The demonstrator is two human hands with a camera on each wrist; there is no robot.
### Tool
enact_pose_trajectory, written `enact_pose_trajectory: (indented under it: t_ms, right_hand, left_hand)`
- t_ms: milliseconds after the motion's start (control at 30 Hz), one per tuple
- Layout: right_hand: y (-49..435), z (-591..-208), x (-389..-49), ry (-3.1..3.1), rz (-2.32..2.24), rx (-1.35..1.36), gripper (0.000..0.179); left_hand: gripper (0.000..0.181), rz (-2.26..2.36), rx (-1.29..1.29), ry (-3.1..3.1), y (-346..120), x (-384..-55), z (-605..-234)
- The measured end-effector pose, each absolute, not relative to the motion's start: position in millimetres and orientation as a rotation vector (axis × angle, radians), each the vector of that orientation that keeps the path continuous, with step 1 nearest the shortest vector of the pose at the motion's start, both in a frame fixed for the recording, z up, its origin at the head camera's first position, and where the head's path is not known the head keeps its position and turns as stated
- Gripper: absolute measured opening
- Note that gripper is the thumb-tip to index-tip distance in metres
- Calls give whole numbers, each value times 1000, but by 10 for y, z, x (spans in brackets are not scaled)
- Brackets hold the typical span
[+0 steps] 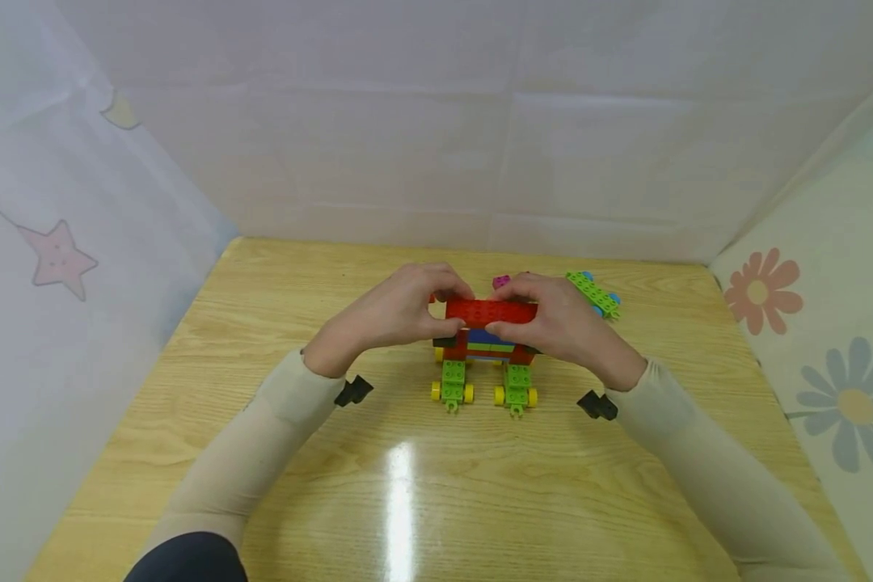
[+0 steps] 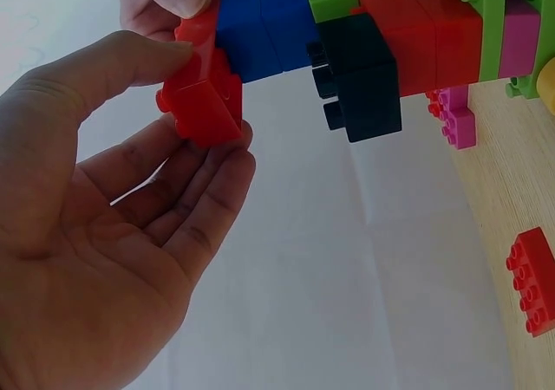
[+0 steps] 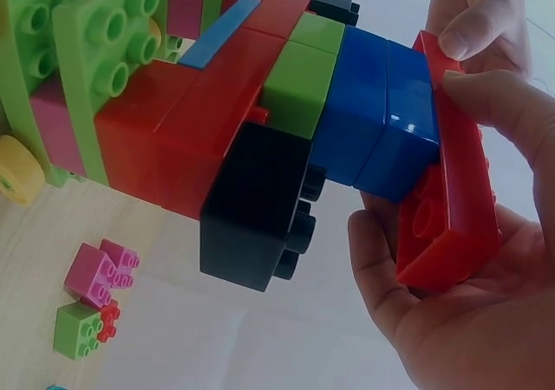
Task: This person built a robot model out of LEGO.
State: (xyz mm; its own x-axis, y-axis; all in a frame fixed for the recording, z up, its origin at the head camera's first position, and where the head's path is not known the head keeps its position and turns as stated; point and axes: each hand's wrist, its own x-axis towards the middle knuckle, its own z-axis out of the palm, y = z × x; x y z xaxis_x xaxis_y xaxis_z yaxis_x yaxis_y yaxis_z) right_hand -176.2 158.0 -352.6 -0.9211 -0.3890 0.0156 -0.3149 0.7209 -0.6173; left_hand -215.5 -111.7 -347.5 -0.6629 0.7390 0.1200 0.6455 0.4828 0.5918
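A long red brick (image 1: 491, 312) lies across the top of a toy-brick build, against its blue bricks (image 3: 373, 104). My left hand (image 1: 407, 307) grips the red brick's left end between thumb and fingers. At its right end, my right hand (image 1: 563, 319) does the same. Below the blue bricks come lime green bricks (image 3: 299, 82), red bricks (image 3: 186, 139) and, jutting out at the sides, black bricks (image 3: 256, 204). The build stands on green wheeled bases (image 1: 453, 380) with yellow wheels. Whether the red brick is fully pressed down, I cannot tell.
Behind the right hand lies a green wheeled base (image 1: 592, 293) with blue wheels. A pink brick (image 1: 500, 282) sits behind the build. A loose red brick (image 2: 532, 282) and a green brick (image 3: 78, 329) rest on the wooden table (image 1: 320, 501). Cloth walls (image 1: 436, 162) border it.
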Motion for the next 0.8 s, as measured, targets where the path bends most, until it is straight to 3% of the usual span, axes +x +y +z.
enact_pose_trajectory:
  t_ms: [467, 800]
  right_hand:
    - [1581, -3529, -1748, 2810, -962, -553, 42]
    - [1587, -3538, -1741, 2815, -938, -526, 46]
  left_hand:
    - [34, 982, 1181, 2535, -1167, -2175, -3525]
    - [34, 1170, 1105, 2398, -1497, -2431, -3804]
